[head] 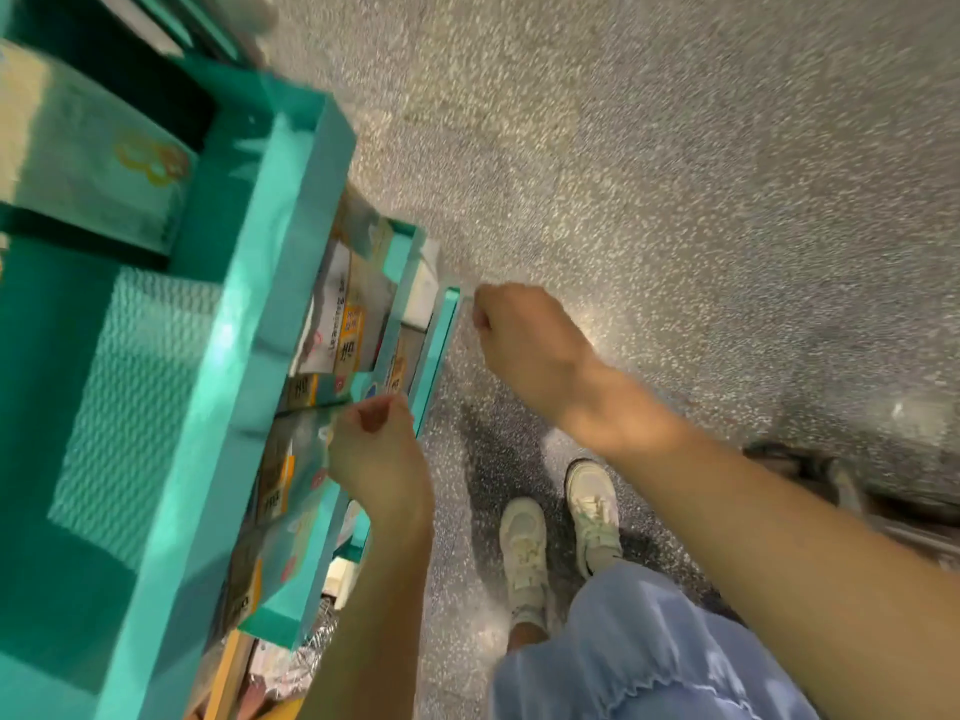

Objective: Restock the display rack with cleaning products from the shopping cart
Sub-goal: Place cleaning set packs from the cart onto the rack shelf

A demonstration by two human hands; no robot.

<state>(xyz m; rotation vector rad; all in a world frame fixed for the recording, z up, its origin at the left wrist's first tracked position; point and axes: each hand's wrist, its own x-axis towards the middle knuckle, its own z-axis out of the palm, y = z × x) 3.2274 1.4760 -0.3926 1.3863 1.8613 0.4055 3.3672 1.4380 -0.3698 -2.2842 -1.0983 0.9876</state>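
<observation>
The teal display rack [270,283] fills the left side, seen from above and blurred by motion. Its stepped shelves hold clear and teal product packs [340,324] with orange labels. My left hand [376,454] is at the lower shelf's front lip [435,350], with thumb and fingers pinching the edge of a pack [375,391]. My right hand [524,340] is curled like a fist just off the far end of that lip. Blur hides whether it holds anything. The shopping cart is mostly hidden, with only some wire mesh [319,634] showing below the rack.
Speckled grey floor [675,174] spreads to the right of the rack. My feet in white sneakers [558,532] and blue jeans [649,652] stand close beside it. A dark object [800,465] lies on the floor at the right edge.
</observation>
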